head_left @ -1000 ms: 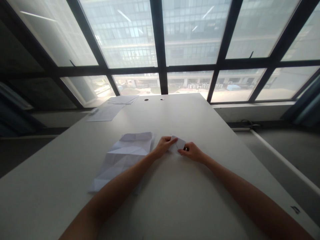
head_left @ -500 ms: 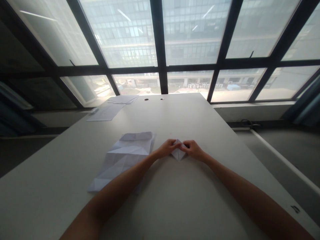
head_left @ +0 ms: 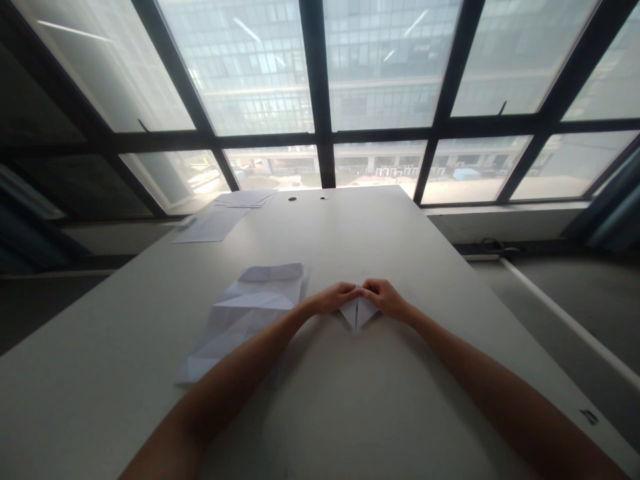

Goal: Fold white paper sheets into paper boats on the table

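Note:
A small folded piece of white paper (head_left: 358, 313) lies on the white table (head_left: 350, 400), its point toward me. My left hand (head_left: 334, 298) and my right hand (head_left: 384, 298) meet at its far edge, fingers curled and pinching the paper from either side. A larger creased white sheet (head_left: 247, 313) lies flat just left of my left forearm.
Loose sheets of paper (head_left: 220, 217) lie at the table's far left corner. Two small dark round spots (head_left: 293, 199) sit near the far edge. Large windows with dark frames stand behind the table. The table's right edge drops to a grey floor.
The small paper has turned and come down flat, its point now toward me. Both hands have drawn together at its far edge.

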Action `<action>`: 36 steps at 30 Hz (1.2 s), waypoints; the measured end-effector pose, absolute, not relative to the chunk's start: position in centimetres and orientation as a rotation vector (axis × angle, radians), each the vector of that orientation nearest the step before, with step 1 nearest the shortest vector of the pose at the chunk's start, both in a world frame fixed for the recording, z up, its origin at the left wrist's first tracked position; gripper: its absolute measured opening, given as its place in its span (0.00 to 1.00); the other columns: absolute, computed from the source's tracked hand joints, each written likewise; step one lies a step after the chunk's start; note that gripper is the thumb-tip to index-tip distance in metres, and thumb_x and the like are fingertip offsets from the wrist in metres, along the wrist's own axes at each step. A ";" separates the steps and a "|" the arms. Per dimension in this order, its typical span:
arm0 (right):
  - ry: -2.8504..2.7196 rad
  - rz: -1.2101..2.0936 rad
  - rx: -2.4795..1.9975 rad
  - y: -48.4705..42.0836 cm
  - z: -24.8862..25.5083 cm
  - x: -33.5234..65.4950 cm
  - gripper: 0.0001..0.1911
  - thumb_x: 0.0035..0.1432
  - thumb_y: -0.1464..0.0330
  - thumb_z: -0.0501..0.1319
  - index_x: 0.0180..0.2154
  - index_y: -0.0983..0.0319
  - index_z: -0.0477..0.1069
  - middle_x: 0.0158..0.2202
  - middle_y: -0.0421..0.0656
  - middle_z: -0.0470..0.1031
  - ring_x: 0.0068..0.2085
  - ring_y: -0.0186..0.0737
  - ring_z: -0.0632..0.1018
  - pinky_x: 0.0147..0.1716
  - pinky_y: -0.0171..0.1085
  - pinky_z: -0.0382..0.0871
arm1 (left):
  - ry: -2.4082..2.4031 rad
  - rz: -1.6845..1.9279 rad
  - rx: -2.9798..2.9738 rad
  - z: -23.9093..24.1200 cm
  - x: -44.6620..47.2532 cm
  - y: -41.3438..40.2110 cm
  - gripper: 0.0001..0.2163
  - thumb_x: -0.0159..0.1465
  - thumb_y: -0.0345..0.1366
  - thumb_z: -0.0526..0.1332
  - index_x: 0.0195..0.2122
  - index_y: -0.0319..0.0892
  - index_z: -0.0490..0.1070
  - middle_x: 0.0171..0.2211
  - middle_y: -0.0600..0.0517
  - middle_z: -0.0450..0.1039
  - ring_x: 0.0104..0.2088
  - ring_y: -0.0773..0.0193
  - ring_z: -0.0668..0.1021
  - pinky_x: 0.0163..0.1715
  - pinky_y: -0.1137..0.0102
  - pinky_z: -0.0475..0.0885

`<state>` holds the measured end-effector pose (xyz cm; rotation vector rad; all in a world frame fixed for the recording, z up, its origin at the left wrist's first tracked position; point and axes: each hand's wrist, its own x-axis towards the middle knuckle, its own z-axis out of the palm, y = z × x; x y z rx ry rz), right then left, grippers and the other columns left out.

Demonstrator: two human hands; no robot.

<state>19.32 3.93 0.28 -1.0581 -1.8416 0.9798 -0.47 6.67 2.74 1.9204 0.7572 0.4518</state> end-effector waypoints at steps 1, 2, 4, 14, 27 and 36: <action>-1.840 0.983 -1.055 3.9 0.3 19.3 0.17 0.57 0.57 0.59 0.25 0.62 0.67 0.23 0.37 0.64 0.27 0.33 0.63 0.26 0.33 0.57 | 0.754 0.444 1.922 2.8 -0.5 6.7 0.26 0.62 0.58 0.56 0.32 0.36 0.76 0.24 0.52 0.68 0.26 0.66 0.66 0.26 0.73 0.63; -1.841 0.987 -1.053 3.9 0.3 19.3 0.16 0.57 0.57 0.59 0.25 0.62 0.68 0.23 0.37 0.65 0.27 0.33 0.63 0.27 0.33 0.57 | 0.753 0.438 1.924 2.7 -0.5 6.6 0.25 0.62 0.58 0.57 0.32 0.37 0.76 0.24 0.53 0.68 0.26 0.66 0.66 0.26 0.73 0.62; -1.845 0.997 -1.048 3.9 0.4 19.3 0.16 0.57 0.57 0.59 0.26 0.63 0.68 0.23 0.37 0.65 0.27 0.33 0.64 0.27 0.33 0.57 | 0.753 0.441 1.919 2.6 -0.4 6.6 0.26 0.62 0.58 0.56 0.32 0.37 0.76 0.24 0.53 0.68 0.25 0.66 0.66 0.26 0.73 0.62; -1.792 1.035 -1.065 3.8 0.9 19.3 0.20 0.57 0.52 0.59 0.26 0.63 0.69 0.22 0.37 0.64 0.26 0.33 0.63 0.25 0.33 0.56 | 0.787 0.536 1.855 1.9 -0.2 6.6 0.28 0.62 0.60 0.55 0.32 0.35 0.76 0.24 0.51 0.66 0.26 0.66 0.65 0.24 0.74 0.61; -1.713 1.068 -1.083 3.8 0.8 19.2 0.21 0.54 0.50 0.60 0.24 0.62 0.69 0.22 0.37 0.63 0.25 0.33 0.62 0.23 0.33 0.55 | 0.815 0.597 1.820 1.6 -0.2 6.6 0.28 0.62 0.59 0.57 0.27 0.34 0.75 0.19 0.54 0.63 0.22 0.70 0.63 0.20 0.74 0.57; -1.659 1.080 -1.074 3.9 0.3 19.2 0.19 0.54 0.53 0.61 0.24 0.63 0.69 0.21 0.37 0.63 0.25 0.32 0.62 0.23 0.33 0.54 | 0.830 0.609 1.793 1.4 -0.2 6.7 0.27 0.61 0.59 0.57 0.27 0.34 0.74 0.20 0.54 0.63 0.22 0.69 0.63 0.21 0.74 0.56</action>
